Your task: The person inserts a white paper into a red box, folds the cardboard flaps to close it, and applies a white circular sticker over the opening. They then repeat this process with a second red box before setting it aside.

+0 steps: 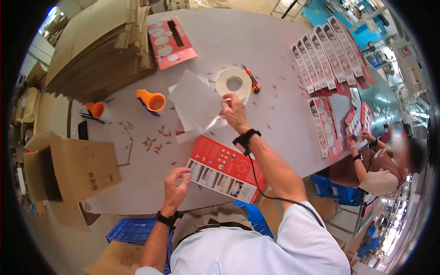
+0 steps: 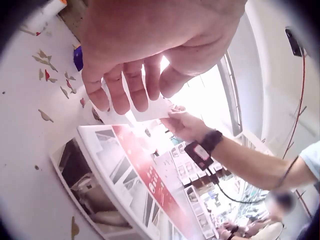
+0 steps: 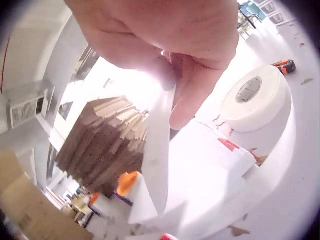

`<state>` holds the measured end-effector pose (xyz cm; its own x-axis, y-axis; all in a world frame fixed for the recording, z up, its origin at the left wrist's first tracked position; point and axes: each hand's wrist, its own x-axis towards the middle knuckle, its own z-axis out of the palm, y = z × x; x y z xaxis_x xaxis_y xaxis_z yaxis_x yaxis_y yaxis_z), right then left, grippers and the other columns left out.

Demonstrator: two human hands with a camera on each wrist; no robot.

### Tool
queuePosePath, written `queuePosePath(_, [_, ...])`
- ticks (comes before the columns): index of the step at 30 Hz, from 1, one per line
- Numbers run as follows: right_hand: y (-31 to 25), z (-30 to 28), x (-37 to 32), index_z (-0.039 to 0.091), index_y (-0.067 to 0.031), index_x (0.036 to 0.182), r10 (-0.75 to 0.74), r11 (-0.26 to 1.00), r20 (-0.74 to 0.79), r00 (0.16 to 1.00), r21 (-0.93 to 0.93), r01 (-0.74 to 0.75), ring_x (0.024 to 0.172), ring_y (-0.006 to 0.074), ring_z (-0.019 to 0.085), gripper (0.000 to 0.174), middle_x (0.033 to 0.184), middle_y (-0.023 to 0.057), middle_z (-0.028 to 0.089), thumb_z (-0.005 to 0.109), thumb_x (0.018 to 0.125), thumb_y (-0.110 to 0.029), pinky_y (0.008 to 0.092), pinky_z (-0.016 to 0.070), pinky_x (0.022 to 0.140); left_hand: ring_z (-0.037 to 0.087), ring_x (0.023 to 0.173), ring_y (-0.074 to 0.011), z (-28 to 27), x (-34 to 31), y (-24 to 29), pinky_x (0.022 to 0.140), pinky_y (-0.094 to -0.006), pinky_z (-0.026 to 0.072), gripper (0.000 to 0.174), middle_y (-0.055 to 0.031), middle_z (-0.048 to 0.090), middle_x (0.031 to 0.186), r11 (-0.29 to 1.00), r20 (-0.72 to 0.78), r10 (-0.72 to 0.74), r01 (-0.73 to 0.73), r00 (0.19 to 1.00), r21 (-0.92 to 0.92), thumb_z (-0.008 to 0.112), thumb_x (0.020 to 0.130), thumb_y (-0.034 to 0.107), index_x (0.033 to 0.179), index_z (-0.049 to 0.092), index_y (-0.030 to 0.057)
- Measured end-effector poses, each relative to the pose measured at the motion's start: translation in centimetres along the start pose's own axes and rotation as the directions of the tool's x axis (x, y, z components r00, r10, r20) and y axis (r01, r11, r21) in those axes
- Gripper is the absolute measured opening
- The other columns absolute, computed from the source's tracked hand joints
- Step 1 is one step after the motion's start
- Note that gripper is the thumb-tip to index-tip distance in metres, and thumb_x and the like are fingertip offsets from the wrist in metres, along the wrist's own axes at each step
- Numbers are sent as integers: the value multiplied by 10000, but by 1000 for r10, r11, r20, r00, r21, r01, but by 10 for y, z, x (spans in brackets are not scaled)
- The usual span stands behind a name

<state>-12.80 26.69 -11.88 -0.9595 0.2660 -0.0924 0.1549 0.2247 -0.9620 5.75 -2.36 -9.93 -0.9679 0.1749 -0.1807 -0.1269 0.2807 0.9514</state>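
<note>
My right hand [image 1: 236, 112] pinches the edge of a thin white translucent sheet [image 1: 195, 101] between thumb and fingers, lifted over other white sheets on the table. In the right wrist view the sheet [image 3: 157, 150] hangs down from the fingertips. Beside that hand lies a wide white roll [image 1: 246, 81], its loose strip trailing off. My left hand [image 1: 175, 189] holds nothing; its fingers are loosely bent just left of a red and white printed box [image 1: 222, 167] at the table's near edge. From the left wrist, the fingers [image 2: 120, 100] hang above the printed box [image 2: 135, 175].
An orange utility knife [image 1: 252, 81] lies by the roll. Two orange tape dispensers [image 1: 153, 101] stand left, near an open carton [image 1: 87, 167]. Flat cardboard [image 1: 101, 50] is stacked behind. Printed boxes [image 1: 327, 55] line the right, where another person [image 1: 380, 165] works. Scraps dot the table.
</note>
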Motion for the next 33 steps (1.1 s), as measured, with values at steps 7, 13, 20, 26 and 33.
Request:
queuePosePath(7, [-36,-40,-57,571,58,1311,229,884,119,966,391,-258,919,218,772,279,1116,129,731,562,1051,-44,351,677,818,709,1001,-168,-14,54,11,883,-338,561,404,-87,750,1131,749,167,-247,297,955,-592,621,1083,367,1318,628,39])
queuePosePath(13, [-40,-73,-157,563,29,1336,374,798,154,915,448,-402,952,204,767,293,1135,123,732,579,1058,-61,343,670,832,718,1014,-168,3,70,50,849,-324,572,424,-58,729,1113,576,384,-189,419,904,-702,565,1099,422,1294,616,49])
queuePosePath(20, [-22,-98,-261,646,-35,1325,423,581,200,884,689,-434,1053,142,726,302,1170,57,738,661,1041,-135,379,625,907,655,741,-108,57,25,31,590,-259,511,163,-21,708,912,666,296,-329,442,897,-601,708,1010,144,1131,674,40])
queuePosePath(26, [84,-115,-388,730,-4,1190,585,729,-159,796,533,-430,901,111,690,221,1063,34,763,725,1005,-124,303,577,812,692,811,-145,65,-33,8,702,-313,565,176,-50,749,971,924,500,-352,380,791,50,741,975,121,1106,727,4])
queuePosePath(33, [118,-263,-486,707,-40,1176,573,708,-455,682,694,-131,921,98,697,201,1091,37,757,678,1050,-193,297,580,854,615,1202,-343,42,-10,20,1043,-443,482,368,-142,690,1247,672,351,333,-482,875,562,774,868,39,1228,700,38])
